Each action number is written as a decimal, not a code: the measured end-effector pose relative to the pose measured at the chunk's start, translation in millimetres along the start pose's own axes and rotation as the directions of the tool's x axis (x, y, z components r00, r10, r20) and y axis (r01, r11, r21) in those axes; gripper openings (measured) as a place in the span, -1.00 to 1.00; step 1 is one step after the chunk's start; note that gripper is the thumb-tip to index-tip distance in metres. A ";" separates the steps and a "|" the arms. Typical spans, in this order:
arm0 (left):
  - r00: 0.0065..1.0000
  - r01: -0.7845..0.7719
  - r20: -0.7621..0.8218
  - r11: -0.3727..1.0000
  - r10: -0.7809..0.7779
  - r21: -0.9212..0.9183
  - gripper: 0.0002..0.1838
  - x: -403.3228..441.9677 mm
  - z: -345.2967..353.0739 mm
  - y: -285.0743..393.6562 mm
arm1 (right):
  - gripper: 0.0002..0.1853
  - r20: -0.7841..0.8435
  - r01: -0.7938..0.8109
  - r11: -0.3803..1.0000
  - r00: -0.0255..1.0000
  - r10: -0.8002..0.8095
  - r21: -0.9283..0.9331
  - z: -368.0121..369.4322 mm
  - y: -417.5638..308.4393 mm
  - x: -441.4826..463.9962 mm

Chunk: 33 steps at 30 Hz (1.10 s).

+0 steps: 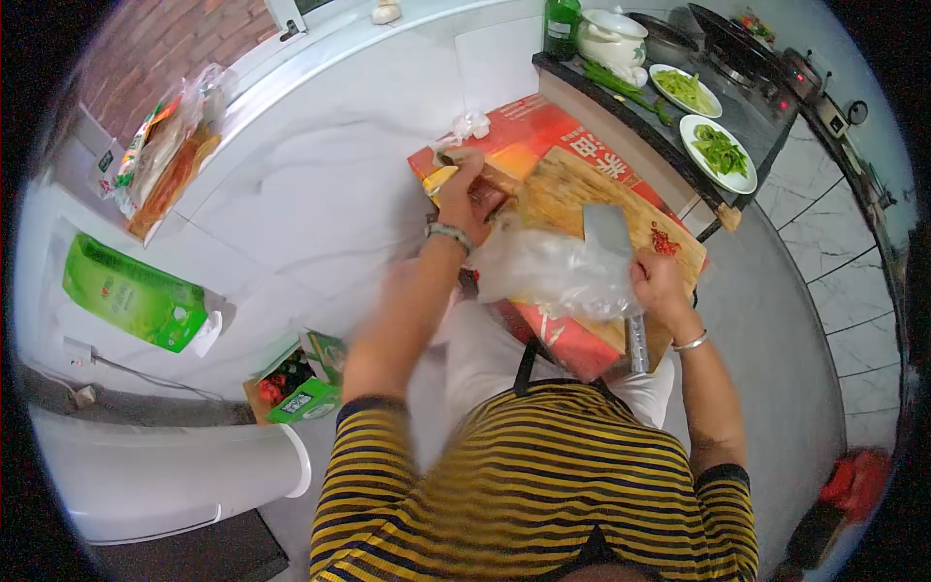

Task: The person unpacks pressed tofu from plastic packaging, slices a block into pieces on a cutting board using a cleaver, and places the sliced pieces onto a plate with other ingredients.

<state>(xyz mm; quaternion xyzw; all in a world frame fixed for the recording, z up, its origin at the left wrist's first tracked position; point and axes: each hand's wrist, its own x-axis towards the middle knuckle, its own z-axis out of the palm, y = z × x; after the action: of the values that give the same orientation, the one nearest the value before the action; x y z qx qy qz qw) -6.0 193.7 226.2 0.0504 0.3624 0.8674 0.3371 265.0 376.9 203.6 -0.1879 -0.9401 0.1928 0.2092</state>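
Left hand [473, 199] of the person hung over the left end of a red carton [538, 126] printed with Chinese characters, its fingers bent and a bracelet [450, 235] around the wrist; whether it held anything could not be told. To its right, a clear plastic bag [558, 272], blurred, stretched between the two hands over a wooden cutting board [562, 189] that lay on the carton. Partly hidden by the bag, a cleaver [606, 228] showed its broad blade over the board and its metal handle pointing toward the lap. The right hand [659, 281], fingers closed, gripped the bag's right side, a silver bangle [690, 341] around its wrist. Just beyond the knuckles, small chopped red pieces [664, 240] lay on the board. Farther right, two white plates [735, 181] stood near the edge of a dark countertop [747, 116], each bearing a cut green vegetable [719, 150].
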 end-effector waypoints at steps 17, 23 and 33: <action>0.942 0.066 0.230 0.806 -0.246 0.589 -0.40 7.0 -19.8 -46.2 | -0.91 -0.154 0.102 0.918 0.987 -0.045 0.382 -45.6 -69.1 -16.7; 0.521 -0.149 0.574 0.594 -0.632 0.790 -0.31 -82.9 3.2 -44.9 | -0.88 -0.211 0.078 0.900 0.977 0.015 0.428 -44.7 -74.5 -3.0; 0.789 0.256 0.492 0.925 -0.367 0.281 -0.56 -78.2 -14.9 -30.1 | -0.40 0.339 -0.363 0.175 0.928 0.153 0.915 -18.4 -47.1 1.5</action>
<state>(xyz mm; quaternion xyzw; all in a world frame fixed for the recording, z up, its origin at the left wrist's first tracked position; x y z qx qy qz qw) 65.6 151.5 207.6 0.2633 0.3418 0.7097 0.5569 259.5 342.5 240.2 -0.1566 -0.5826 0.7806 0.1635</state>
